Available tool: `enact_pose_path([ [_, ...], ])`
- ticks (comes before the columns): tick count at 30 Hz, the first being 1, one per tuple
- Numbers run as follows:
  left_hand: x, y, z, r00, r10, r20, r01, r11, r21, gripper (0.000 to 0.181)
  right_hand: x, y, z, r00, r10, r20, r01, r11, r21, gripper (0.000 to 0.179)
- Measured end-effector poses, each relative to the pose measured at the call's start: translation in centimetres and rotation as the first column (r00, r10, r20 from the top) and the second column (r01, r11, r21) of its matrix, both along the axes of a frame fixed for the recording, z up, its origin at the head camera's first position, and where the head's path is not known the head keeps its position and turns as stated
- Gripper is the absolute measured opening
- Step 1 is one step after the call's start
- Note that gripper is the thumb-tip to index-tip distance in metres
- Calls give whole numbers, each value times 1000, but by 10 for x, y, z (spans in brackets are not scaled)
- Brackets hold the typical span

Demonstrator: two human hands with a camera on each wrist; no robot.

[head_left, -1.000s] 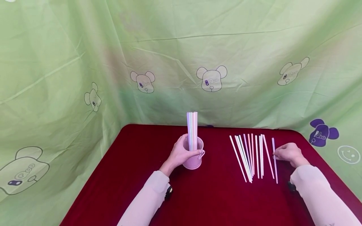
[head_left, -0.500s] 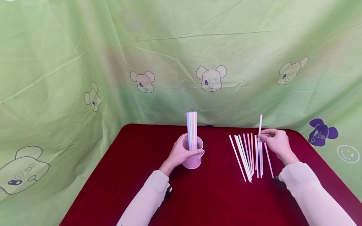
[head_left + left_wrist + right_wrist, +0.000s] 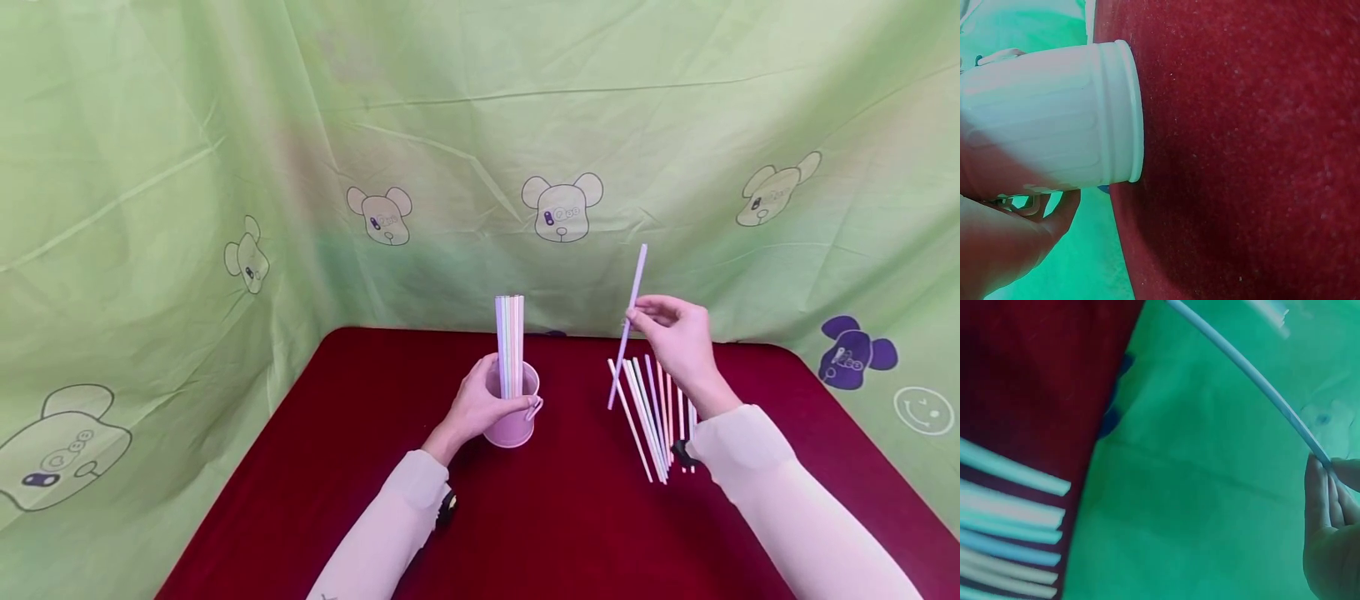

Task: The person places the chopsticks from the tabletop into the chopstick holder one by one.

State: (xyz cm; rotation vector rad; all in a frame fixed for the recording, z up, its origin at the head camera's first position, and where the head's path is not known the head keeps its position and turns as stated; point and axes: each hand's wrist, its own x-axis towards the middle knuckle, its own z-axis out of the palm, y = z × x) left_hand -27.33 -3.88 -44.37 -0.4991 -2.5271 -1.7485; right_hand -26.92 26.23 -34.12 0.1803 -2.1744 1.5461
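Lilac colours the slim straw (image 3: 639, 273) pinched between the thumb and fingertips of the right hand (image 3: 684, 350), which holds it off the table (image 3: 570, 525). It slants there: its longer upper part leans up and away to the right above the fingertips, and its lower end points down to the left beneath them. In the head view that lower end passes across the top of the leftmost of the loose straws (image 3: 647, 425); whether the two touch cannot be told. Those loose straws lie below the right fingers and wrist in a loose row, white, pale green, lilac and pinkish, the rightmost ones partly hidden by the hand and cuff. Well to the left of the right fingertips, the left hand (image 3: 474, 404) grips a pink bucket (image 3: 512, 433), upright on the dark red cloth, its thumb along the near side of the rim and the other fingers around the far side, mostly hidden. A small handle (image 3: 535, 407) sits right at the left thumb's tip. Between the left thumb and fingers, a tight bundle of pastel straws (image 3: 510, 342) stands nearly vertical inside the bucket and rises well above the hand. Beyond the fingers of both hands hangs a green curtain (image 3: 465, 125) printed with bear heads.
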Motion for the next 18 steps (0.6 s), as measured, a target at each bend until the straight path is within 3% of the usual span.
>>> enact_pose_path([
  [9,0,0,-2,1000,-3,-9,3,1000,9,83,-4,-55,18,986,42,-162,-73,980,-186,24],
  [18,-1,-1,-1,1000,-6,-21,6,1000,14,82,-12,-85,13,978,70,-197,-111,972,-207,21],
])
